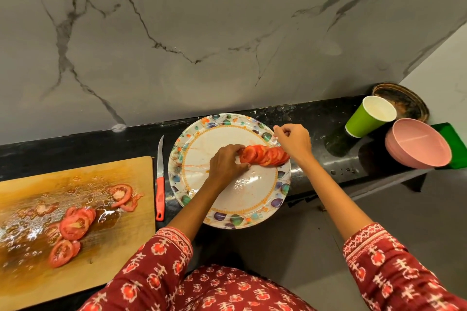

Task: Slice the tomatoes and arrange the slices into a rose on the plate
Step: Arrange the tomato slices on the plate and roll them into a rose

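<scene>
Loose tomato slices (pixel 73 227) lie on the wet cutting board (pixel 121 255) at left, a red-handled knife (pixel 160 184) beside it on the table (pixel 328 159). On the patterned plate (pixel 227 219), the left hand (pixel 226 164) pinches the end of an overlapping tomato row (pixel 265 155); the right hand (pixel 294 140), fingers curled, rests at the plate's rim, its grasp unclear. Green cup (pixel 364 118) and pink bowl (pixel 417 146) stand right.

No readable text, labels, brand names, numbers or signs appear anywhere in this view.
</scene>
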Tool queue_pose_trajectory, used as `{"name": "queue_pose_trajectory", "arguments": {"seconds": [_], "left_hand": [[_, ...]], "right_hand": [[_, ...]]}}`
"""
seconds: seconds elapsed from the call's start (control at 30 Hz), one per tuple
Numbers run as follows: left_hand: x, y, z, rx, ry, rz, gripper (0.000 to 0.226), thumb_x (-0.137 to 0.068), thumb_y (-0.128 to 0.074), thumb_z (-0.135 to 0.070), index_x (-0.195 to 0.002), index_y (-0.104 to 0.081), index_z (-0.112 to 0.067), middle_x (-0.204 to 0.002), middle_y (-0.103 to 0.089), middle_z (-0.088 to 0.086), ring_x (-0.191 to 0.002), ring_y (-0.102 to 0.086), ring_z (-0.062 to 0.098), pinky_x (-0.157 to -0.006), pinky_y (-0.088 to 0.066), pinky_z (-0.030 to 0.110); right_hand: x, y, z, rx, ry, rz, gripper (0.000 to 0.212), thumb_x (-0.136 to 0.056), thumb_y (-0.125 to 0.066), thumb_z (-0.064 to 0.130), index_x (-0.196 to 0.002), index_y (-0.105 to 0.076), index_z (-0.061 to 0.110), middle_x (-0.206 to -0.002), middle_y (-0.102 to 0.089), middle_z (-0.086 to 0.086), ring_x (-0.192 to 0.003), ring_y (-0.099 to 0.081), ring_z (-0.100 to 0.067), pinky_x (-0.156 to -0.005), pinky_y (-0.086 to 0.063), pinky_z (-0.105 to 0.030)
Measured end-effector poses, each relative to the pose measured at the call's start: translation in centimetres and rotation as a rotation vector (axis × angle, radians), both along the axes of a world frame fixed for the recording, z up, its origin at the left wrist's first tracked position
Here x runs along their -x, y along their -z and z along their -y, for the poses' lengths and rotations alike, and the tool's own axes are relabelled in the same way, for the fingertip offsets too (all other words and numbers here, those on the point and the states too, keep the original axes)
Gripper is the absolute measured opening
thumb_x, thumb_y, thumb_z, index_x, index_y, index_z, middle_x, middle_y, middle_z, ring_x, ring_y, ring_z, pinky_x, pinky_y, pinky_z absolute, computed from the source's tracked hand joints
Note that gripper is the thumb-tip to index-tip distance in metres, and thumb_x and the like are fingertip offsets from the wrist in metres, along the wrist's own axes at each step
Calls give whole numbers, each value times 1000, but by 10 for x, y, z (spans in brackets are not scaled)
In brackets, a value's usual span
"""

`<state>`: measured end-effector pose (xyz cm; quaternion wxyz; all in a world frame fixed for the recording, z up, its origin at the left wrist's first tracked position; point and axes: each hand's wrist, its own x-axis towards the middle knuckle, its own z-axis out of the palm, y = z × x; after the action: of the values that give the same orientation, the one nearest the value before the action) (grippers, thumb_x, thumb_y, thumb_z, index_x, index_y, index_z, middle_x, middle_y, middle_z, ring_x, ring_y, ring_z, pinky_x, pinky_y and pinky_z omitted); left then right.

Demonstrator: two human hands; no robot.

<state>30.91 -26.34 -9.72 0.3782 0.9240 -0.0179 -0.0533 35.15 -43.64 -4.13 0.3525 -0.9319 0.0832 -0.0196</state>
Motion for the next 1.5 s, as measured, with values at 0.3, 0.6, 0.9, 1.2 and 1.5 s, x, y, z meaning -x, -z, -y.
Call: {"name": "queue_pose_trajectory", "arguments": {"seconds": [0.3,0.6,0.9,1.2,1.5], "left_hand": [[-5,0,1,-1,28,-46,69,-74,-74,-34,-135,-44,-19,-130,-55,4,-112,-54,21,-92,-47,34],[-3,0,3,-26,16,-31,76,-73,-75,-38,-138,-40,-21,-129,-56,3,-116,-51,21,-92,-45,35],[-1,-3,-4,-75,27,-23,69,-72,-76,-37,-133,-48,-20,-127,-57,5,-113,-50,21,-88,-45,31],[4,-13,-4,79,-9,-9,50,-73,-76,-18,-119,-59,-6,-113,-65,13,-100,-62,22,-85,-44,21],[7,-13,-13,10,-47,-19,55,-71,-78,-19,-121,-58,-6,-116,-63,14,-104,-59,25,-89,-46,29]], "right_hand": [[1,4,15,210,-502,-271,59,-76,-73,27,-130,-50,18,-129,-54,-2,-120,-45,-22,-101,-37,-42],[2,26,-5,362,-694,-163,59,-76,-73,39,-129,-49,27,-127,-53,2,-122,-40,-18,-98,-25,-36],[2,31,-3,341,-697,-139,60,-73,-75,45,-126,-52,28,-127,-53,4,-124,-37,-17,-100,-22,-36],[8,29,-1,324,-667,-113,66,-75,-73,45,-133,-46,29,-135,-49,4,-130,-33,-17,-103,-19,-37],[8,34,-8,329,-693,-51,41,-77,-70,45,-113,-59,28,-119,-57,7,-119,-39,-16,-98,-24,-39]]}}
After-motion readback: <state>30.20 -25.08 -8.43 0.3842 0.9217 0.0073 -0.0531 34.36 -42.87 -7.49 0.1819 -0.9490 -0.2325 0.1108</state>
